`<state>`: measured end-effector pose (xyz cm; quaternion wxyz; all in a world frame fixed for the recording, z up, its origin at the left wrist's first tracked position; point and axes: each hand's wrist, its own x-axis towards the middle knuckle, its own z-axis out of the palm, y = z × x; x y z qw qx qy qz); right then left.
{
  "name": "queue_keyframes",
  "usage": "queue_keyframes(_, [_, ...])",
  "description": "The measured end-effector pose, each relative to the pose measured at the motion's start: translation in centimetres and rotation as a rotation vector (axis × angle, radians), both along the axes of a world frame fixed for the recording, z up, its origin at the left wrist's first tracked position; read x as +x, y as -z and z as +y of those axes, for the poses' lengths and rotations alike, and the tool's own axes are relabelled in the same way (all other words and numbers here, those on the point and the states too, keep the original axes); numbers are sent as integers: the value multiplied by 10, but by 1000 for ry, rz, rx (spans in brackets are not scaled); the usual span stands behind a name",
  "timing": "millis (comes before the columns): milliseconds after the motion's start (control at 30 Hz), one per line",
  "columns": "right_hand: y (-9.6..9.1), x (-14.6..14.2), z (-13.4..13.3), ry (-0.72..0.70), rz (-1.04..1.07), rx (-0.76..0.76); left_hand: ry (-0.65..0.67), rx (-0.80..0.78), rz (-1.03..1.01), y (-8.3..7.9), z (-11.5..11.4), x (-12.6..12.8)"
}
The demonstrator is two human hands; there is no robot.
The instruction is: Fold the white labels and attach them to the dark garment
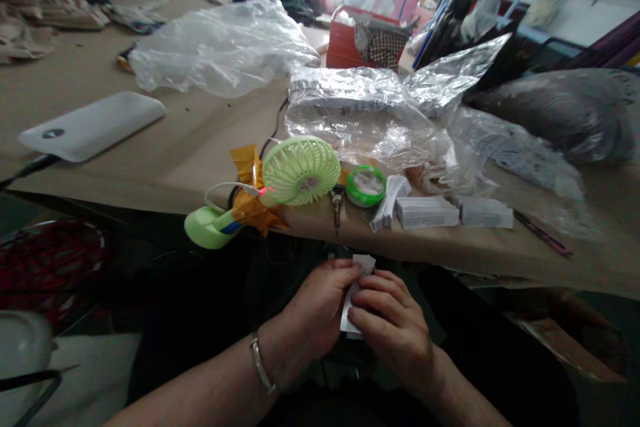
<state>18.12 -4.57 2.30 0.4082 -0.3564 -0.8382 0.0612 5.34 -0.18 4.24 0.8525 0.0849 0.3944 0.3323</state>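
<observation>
Below the table's front edge, my left hand [323, 303] and my right hand [393, 313] come together over a small stack of white paper labels [351, 312]. The labels stand up lengthwise between my palms, with their top end showing past my left thumb. My left fingers close round one side, and my right fingers are bent over the other. Just beyond my hands on the table are a bundle of long labels [390, 202], a stack of printed labels [427, 212] and another stack [485, 212]. A green round tub [366, 185] with whitish content sits beside them.
A green fan [301, 170] is fixed to the table edge with orange tape [249, 167]. Clear plastic bags [360, 107] spread behind it. A white power bank [95, 125] with a cable lies left, and purple-handled scissors [545, 235] lie right.
</observation>
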Motion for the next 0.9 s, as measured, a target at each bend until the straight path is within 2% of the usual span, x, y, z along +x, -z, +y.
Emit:
queue_keyframes(100, [4,2,2,-18,-27,1,-41,-15,19,1,0,-3])
queue_keyframes(400, [-1,6,4,-80,-85,-86,-48,-8,4,4,-2,-4])
queue_keyframes(533, [1,6,2,-96,-87,-120,14,46,-14,5,-3,-5])
queue_keyframes(633, [3,10,-2,-96,-10,-180,48,92,4,4,-3,-7])
queue_keyframes(700, [3,14,-2,-7,129,-272,74,117,31,2,-4,-7])
queue_keyframes(767, [3,18,1,167,300,-418,120,122,69,0,-5,-8])
queue_keyframes(833, [1,20,7,298,431,-635,170,128,110,-2,-7,-8])
queue_keyframes(900, [0,18,13,295,515,-877,203,158,137,-3,-9,-7])
